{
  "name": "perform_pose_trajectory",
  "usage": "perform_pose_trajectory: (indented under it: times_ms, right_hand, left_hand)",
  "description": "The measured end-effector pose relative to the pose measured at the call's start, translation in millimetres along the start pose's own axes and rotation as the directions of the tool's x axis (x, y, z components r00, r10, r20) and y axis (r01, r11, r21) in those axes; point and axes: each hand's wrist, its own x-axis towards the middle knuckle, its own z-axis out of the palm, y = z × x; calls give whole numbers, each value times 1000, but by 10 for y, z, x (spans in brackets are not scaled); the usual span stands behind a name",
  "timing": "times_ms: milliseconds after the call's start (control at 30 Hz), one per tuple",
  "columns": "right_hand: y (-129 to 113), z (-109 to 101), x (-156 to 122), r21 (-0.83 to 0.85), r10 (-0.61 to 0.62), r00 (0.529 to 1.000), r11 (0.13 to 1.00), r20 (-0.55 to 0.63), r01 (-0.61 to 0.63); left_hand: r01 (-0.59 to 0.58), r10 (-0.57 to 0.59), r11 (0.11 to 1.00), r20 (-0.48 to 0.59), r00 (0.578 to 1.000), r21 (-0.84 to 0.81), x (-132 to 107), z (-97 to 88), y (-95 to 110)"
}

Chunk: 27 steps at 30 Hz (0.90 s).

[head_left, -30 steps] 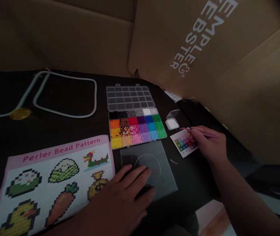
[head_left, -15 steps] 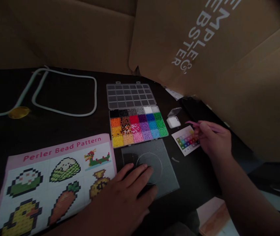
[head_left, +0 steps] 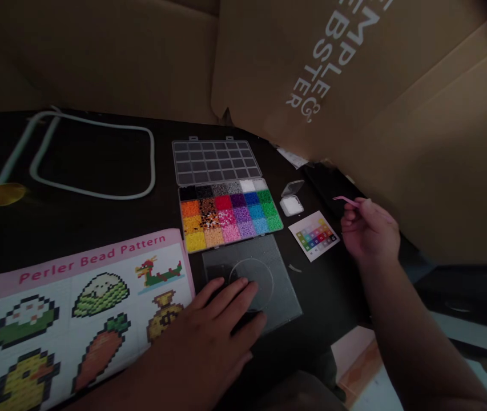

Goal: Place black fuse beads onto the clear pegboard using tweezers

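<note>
Left hand (head_left: 209, 328) on a clear, flat, square plastic board (head_left: 278, 288), right hand (head_left: 371, 233) pinching thin pink tweezers (head_left: 347, 200)

At the far left, a pink-and-white paper pattern sheet (head_left: 65, 328) lies partly behind the left arm (head_left: 140, 379). The left hand is palm down, its fingers a little spread over the near left part of the board. The board lies flat on the dark surface (head_left: 333, 291), just in front of an open, clear plastic bead box (head_left: 216, 162). Next comes a small white color card (head_left: 314, 236). Right of it, the right hand is raised and curled. The tweezers' bent tips poke out left of its fingers. The right arm (head_left: 412, 325) slants up from the bottom right.
</note>
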Motion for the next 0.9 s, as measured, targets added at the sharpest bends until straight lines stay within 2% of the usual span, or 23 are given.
perform_pose_trajectory:
  times_ms: [233,333,667,767,900]
  right_hand:
    - [34,50,22,53,109,992,992,59,-112]
    - [43,84,3,49,145,988,988,44,-147]
    - [-2,125,-48,135,184,979,971,88,-195]
    - [-29,231,-88,169,219,967,956,132,-240]
    - [-63,575,-182,204,242,937,933,253,-297]
  left_hand:
    - [-4,5,1000,-17,1000,13,28,-35,14]
    - [-7,7,1000,-26,1000,17,20,-23,10]
    - [9,-9,1000,-16,1000,-7,19,-24,21]
    - [27,-28,999,-10,1000,-34,11,-34,23]
    - [50,-49,997,11,999,-56,23,-114,38]
